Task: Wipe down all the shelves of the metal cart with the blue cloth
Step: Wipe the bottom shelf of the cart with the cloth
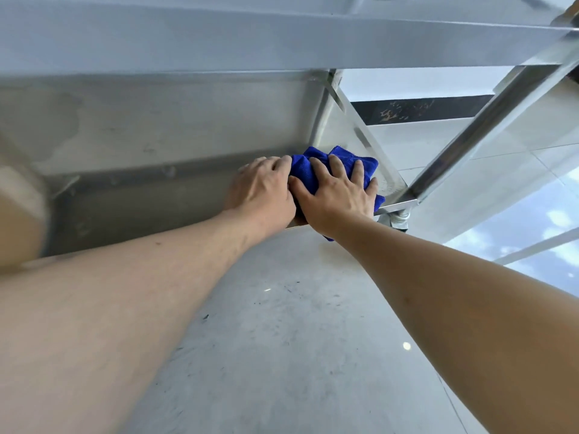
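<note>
Fingers [336, 169] of right hand [336, 195] spread, pressing one blue cloth [305, 170], left hand [264, 189] gripping its edge (lowest cart shelf [141, 208])

blue cloth [313, 173] mostly hidden beneath both hands, upper shelf [219, 36] blurred, cut off at top
</note>
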Demonstrator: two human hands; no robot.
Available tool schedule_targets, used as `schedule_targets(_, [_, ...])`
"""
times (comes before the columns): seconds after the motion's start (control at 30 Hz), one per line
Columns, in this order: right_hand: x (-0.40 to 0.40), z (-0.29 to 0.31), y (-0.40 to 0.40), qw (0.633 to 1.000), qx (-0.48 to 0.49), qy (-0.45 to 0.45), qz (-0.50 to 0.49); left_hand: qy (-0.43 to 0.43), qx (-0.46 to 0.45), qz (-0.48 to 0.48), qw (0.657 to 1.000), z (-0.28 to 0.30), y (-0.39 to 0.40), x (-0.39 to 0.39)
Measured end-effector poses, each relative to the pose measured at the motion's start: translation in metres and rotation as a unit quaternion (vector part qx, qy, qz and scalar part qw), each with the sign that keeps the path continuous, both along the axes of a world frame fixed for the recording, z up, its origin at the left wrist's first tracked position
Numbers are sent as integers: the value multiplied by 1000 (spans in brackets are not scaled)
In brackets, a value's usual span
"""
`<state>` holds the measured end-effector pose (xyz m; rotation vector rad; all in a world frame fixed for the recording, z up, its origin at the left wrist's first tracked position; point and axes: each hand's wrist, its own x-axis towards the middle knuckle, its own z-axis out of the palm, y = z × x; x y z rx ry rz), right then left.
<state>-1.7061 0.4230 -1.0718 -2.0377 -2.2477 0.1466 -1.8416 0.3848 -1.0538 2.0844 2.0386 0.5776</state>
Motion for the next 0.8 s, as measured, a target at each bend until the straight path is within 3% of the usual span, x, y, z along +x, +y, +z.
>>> schedule_targets(0.17, [35,5,17,1000,-12,-14,-24,38,3,-42,998,-6,8,9])
schedule_targets(0.37, [53,4,44,997,-11,-26,-71,68,12,-24,997,-10,7,15])
schedule_targets(0.67, [4,0,91,995,-20,-13,-100,28,36,-30,998,-10,11,3])
schedule_targets(0.8, [-19,-1,113,997,-15,-3,-78,49,35,-14,998,-11,10,-10])
